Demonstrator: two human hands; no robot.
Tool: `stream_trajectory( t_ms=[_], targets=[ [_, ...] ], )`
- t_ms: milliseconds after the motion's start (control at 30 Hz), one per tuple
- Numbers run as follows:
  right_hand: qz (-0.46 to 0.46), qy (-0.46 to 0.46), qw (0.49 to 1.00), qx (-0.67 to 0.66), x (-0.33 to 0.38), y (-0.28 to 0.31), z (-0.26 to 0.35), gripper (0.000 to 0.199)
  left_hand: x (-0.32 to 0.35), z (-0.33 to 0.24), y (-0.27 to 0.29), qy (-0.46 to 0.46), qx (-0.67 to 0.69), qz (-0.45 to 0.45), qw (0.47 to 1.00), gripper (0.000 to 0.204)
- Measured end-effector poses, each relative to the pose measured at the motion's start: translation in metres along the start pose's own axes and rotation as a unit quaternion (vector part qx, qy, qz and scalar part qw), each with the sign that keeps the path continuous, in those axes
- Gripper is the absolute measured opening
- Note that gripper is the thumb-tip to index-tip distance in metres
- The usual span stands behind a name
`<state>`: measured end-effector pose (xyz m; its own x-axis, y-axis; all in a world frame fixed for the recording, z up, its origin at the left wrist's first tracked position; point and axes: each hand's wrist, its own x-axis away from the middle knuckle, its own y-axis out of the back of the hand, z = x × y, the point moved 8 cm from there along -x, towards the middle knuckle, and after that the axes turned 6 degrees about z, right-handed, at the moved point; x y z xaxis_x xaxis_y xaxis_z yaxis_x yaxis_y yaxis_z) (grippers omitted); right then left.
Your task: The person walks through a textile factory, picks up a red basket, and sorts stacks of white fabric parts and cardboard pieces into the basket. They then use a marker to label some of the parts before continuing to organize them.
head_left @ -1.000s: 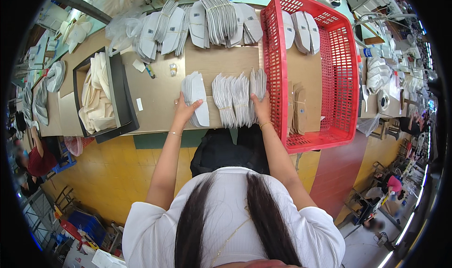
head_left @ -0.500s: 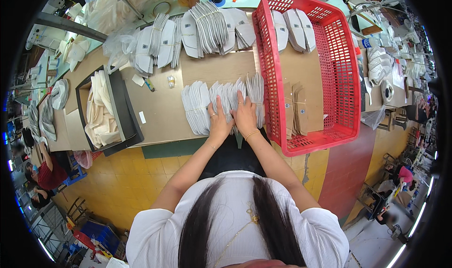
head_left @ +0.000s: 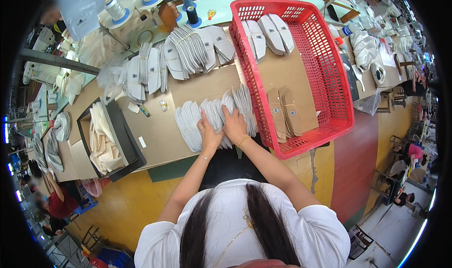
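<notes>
A row of banded bundles of grey cut pieces (head_left: 189, 122) stands on edge along the table's front. My left hand (head_left: 210, 137) grips the middle bundle (head_left: 214, 112), its fingers reaching over the top edges. Close beside it, my right hand (head_left: 234, 127) grips the neighbouring bundle (head_left: 229, 101), fingers bent over it and thumb toward my left hand. Another bundle (head_left: 242, 102) leans between my right hand and the red plastic basket (head_left: 268, 122). The undersides of the gripped bundles are hidden by my hands.
More banded grey bundles (head_left: 188, 49) line the table's back. Inside the basket are grey stacks (head_left: 275, 32) and brown ones (head_left: 287, 112) on cardboard. A black box (head_left: 123, 136) of cream fabric (head_left: 103, 141) sits at left. Thread spools (head_left: 192, 16) stand behind.
The view has shifted, so the table and basket appear further left and tilted. My hands stay on the middle bundles, with only slight finger movement.
</notes>
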<state>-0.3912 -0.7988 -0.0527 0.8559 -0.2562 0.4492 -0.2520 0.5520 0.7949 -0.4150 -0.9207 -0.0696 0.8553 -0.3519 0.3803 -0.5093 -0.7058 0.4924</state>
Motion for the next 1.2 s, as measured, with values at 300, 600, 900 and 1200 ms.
stream_trajectory(
  t_ms=[300,600,900,1200],
  targets=[
    [0.057,0.048,0.836,-0.543,0.045,0.124,0.006,0.094,0.031,-0.053,0.104,0.026,0.446,0.103,0.889,0.124],
    [0.153,0.113,0.637,-0.747,0.049,0.178,0.023,0.07,0.018,-0.165,0.101,-0.102,0.572,0.182,0.793,0.102],
    [0.008,0.242,0.839,-0.487,0.05,0.358,-0.054,0.062,-0.031,-0.235,0.071,-0.057,0.57,0.201,0.794,0.07],
    [-0.322,0.393,0.86,-0.052,-0.096,0.342,-0.144,0.057,-0.185,-0.299,-0.011,-0.052,0.417,0.08,0.904,0.053]
  ],
)
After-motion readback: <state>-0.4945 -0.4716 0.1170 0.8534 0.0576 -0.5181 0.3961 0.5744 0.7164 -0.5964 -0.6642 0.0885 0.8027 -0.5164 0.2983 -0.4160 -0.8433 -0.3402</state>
